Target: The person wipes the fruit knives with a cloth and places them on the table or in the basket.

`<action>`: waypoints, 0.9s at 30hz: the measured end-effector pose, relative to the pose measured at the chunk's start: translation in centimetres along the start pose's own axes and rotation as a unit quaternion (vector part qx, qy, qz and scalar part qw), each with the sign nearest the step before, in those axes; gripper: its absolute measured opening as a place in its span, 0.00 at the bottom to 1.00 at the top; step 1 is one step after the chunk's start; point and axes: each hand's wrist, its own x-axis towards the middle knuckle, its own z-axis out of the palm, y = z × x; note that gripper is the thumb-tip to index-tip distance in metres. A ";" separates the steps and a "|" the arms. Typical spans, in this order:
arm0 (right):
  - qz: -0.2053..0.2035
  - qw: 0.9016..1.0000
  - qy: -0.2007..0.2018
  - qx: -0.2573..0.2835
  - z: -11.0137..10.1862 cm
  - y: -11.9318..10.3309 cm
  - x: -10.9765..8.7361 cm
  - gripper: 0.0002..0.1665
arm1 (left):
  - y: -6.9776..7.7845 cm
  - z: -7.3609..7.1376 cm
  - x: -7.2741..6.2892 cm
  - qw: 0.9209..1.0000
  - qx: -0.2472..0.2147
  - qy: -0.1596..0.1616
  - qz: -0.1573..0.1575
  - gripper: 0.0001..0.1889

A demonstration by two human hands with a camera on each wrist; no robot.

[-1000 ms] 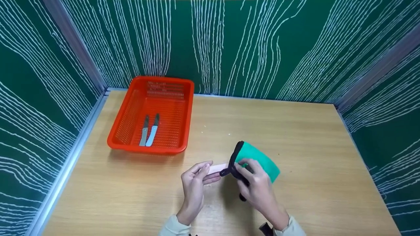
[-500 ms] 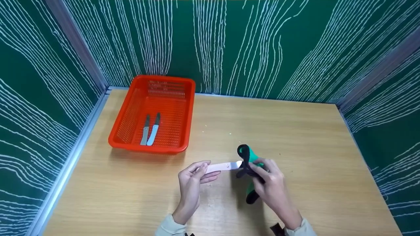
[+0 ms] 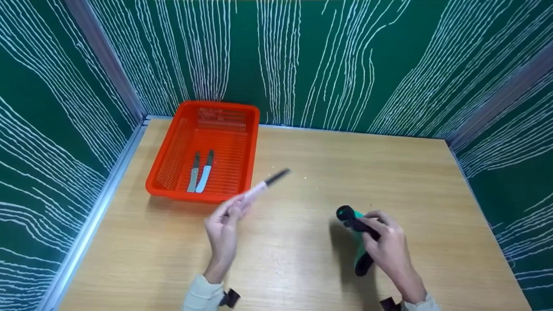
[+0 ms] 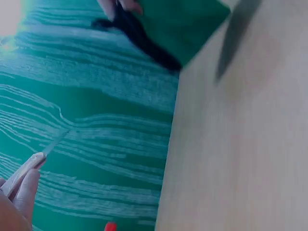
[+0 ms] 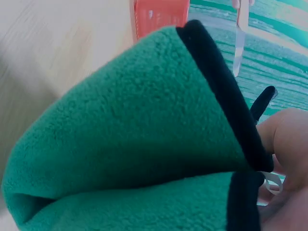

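Note:
My left hand (image 3: 224, 229) pinches the pale pink handle of a small knife (image 3: 255, 190), near the basket's front right corner. Its dark blade points up and to the right, away from the fingers. In the left wrist view the same knife (image 4: 30, 168) shows at the lower left. Over the right part of the table, my right hand (image 3: 389, 239) grips a folded green cloth with black edging (image 3: 362, 259) by its dark border. Fuzzy green fabric (image 5: 120, 110) fills much of the right wrist view, hanging from the fingers.
A red plastic basket (image 3: 252, 151) stands at the back left of the wooden table (image 3: 302, 268). Inside lie two knives, one with a grey-beige handle (image 3: 193, 179) and one light blue (image 3: 203, 179). Green walls with white wavy lines (image 3: 276, 65) enclose the table.
The knife has come away from the cloth. My left hand has carried it left and up toward the basket, its blade now tilted upward. My right hand has moved right with the cloth.

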 end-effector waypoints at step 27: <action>0.067 0.990 0.061 -0.112 -4.5 10.7 0.8 0.17 | -5.3 -3.7 12.2 0.832 0.537 -0.132 0.039 0.22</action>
